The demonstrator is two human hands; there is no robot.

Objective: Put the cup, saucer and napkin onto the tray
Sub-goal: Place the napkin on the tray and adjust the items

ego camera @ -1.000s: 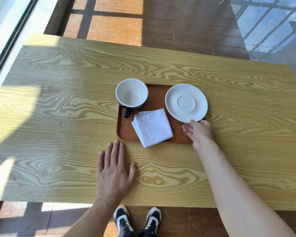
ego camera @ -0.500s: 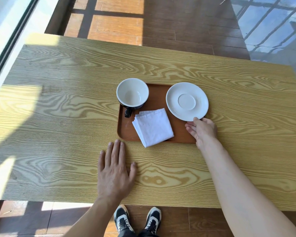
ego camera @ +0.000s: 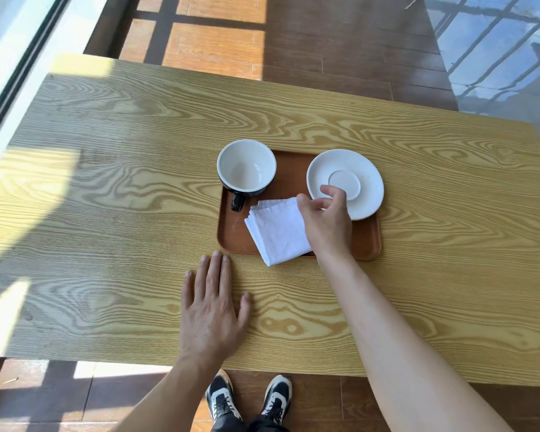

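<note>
A brown tray [ego camera: 367,241] lies at the middle of the wooden table. The cup [ego camera: 246,166], white inside and dark outside, stands on its far left corner with the handle toward me. The white saucer [ego camera: 363,169] rests on the tray's far right part, over the rim. A folded white napkin [ego camera: 276,230] lies on the tray, its near corner hanging over the near rim. My right hand [ego camera: 326,221] hovers over the napkin's right side, thumb at its far corner, fingers curled and apart above the saucer's near edge. My left hand [ego camera: 212,307] lies flat on the table before the tray.
The table's [ego camera: 434,275] near edge runs just above my shoes [ego camera: 250,397]. A window frame runs along the far left, and wooden floor lies beyond the table's far edge.
My right hand has let go of the saucer's near edge and moved left and forward onto the napkin's far corner. The saucer shifted slightly farther onto the tray. My left hand stayed put.
</note>
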